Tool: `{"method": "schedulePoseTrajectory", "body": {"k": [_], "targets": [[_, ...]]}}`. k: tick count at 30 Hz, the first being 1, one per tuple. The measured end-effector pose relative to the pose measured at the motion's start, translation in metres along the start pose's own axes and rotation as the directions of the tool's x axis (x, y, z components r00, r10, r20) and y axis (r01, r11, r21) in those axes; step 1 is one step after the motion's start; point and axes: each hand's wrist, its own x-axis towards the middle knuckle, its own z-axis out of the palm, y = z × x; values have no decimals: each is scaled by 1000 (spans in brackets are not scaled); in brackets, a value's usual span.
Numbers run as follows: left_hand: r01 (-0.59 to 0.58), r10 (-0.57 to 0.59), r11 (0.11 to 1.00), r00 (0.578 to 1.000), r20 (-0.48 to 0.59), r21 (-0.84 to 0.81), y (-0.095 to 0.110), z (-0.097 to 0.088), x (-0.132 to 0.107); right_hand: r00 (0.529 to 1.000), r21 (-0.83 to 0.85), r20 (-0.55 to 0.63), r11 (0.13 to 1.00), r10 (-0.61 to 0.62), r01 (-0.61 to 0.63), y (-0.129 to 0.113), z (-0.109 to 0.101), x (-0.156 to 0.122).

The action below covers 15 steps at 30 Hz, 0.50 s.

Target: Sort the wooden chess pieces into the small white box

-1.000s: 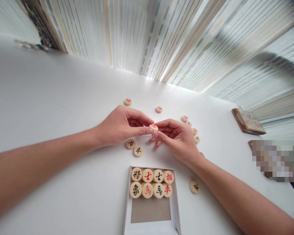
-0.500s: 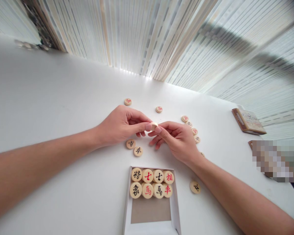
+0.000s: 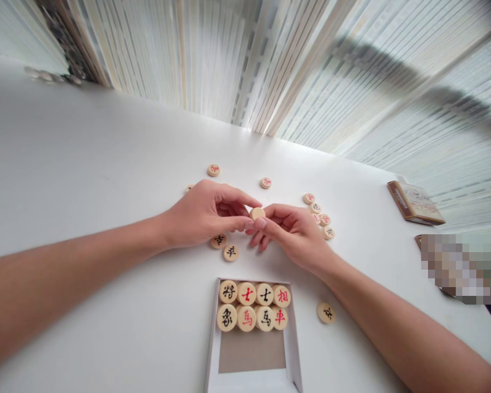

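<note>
A round wooden Chinese chess piece is held over the table between my two hands, its plain face toward me. My left hand has its index fingertip on the far edge and its thumb at the near left edge. My right hand pinches the right side between thumb and index finger. Below the hands, a white box holds two rows of Chinese chess pieces with red and black characters. Two black-lettered pieces lie just under my left hand.
Loose pieces lie beyond my left hand, with one red piece farther right. Several more cluster beside my right hand. A single piece sits near my right forearm. A brown box stands far right; vertical blinds line the back.
The chess piece has turned from edge-on to showing its plain face. My left index finger has lifted onto its far edge, and my right hand has shifted slightly.
</note>
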Motion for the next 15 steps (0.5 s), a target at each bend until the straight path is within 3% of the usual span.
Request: {"method": "schedulePoseTrajectory", "body": {"k": [10, 15], "targets": [[-158, 140, 974, 984, 113, 164, 5, 2, -2, 1000, -157, -11, 987, 27, -28, -1, -2, -1], [-84, 72, 983, 994, 78, 161, 3, 1, -2, 999, -91, 30, 996, 16, -13, 0, -5, -1]]}}
